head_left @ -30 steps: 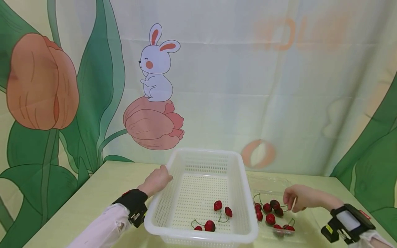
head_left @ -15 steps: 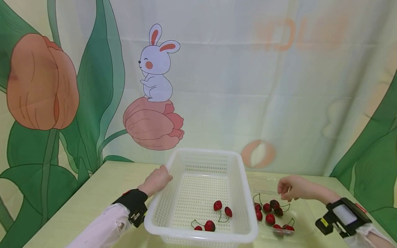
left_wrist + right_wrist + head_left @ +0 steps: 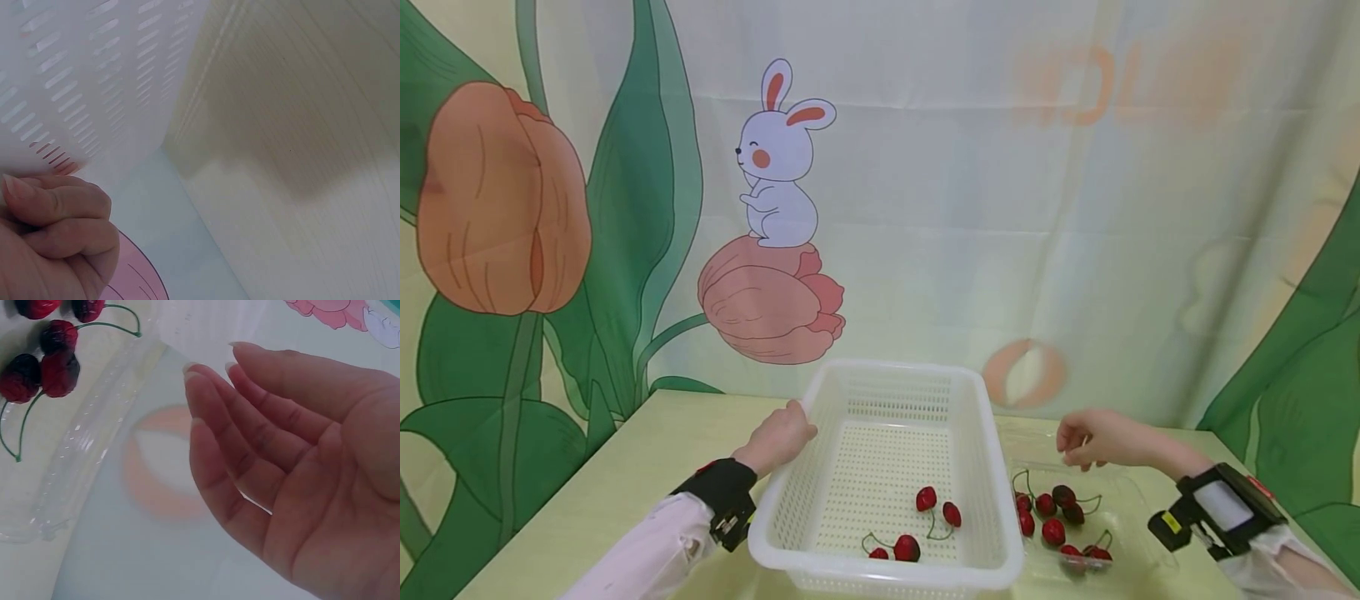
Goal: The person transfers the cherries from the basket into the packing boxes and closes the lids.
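My left hand (image 3: 777, 437) grips the left rim of a white perforated plastic basket (image 3: 887, 568), its fingers curled at the edge in the left wrist view. Inside the basket lie two pairs of red cherries, one pair (image 3: 907, 548) by the near wall and another (image 3: 951, 514) farther right, with green stems. To the basket's right is a clear plastic box (image 3: 1123, 508) holding several dark red cherries (image 3: 1053, 531). Just beyond those cherries hovers my right hand (image 3: 1103, 439). Its fingers are loosely bent, and nothing lies in the palm in the right wrist view.
Both containers stand on a pale wood-grain table (image 3: 692, 433). A curtain (image 3: 925, 208) printed with tulips and a rabbit hangs right behind the table's far edge. The basket's right wall rises between its inside and the clear box.
My right hand has moved left and away from me, from beside the cherries to the far side of the clear box. The left hand and basket stay put.
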The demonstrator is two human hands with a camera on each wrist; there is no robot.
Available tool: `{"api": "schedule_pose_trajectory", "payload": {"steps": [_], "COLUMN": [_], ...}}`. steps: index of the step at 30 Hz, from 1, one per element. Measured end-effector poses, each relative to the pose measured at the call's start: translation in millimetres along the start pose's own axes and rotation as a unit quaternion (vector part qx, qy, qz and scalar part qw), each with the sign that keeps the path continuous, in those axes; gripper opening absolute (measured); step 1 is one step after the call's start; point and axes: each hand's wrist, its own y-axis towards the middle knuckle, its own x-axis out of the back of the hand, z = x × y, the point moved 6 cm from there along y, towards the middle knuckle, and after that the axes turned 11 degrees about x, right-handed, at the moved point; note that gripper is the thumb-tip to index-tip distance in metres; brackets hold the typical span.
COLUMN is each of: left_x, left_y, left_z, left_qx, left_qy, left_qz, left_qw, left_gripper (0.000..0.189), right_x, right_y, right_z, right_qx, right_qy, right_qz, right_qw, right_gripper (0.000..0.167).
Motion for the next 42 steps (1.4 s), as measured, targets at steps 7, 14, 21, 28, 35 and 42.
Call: {"api": "schedule_pose_trajectory", "payload": {"steps": [7,14,21,28,35,42], "left_x": [0.3,0.7,0.1,-0.7,-2.0,-0.2], "left_y": [-0.7,-2.0,-1.6,-1.4,-1.5,-0.2], "left_z": [-0.2,-0.9,-0.7,0.4,1.5,-0.6], "left_qx": [0.001,-0.004,-0.003,0.000,0.006,-0.004], "left_qy": [0.011,0.018,0.020,0.009,0.004,0.013], "left_qz": [-0.005,-0.008,-0.010,-0.006,-0.001,-0.008], "left_qw": [0.9999,0.9998,0.9997,0.9999,1.0000,0.9999], "left_gripper": [0.033,0.032,0.032,0.031,0.031,0.031], "right_x": [6,9,7,3,-3,-14], "right_y": [10.4,19.4,32.5,50.3,67.3,86.0], "right_z": [15,27,38,56,76,86], "right_qx": [0.016,0.023,0.039,0.051,0.055,0.058], "right_qy": [0.001,-0.004,-0.002,-0.002,-0.006,0.018], "right_qz": [-0.003,-0.007,-0.007,-0.011,-0.021,-0.006], "right_qw": [0.9999,0.9997,0.9992,0.9986,0.9983,0.9981], "right_gripper": [0.010,0.010,0.012,0.008,0.007,0.006]}}
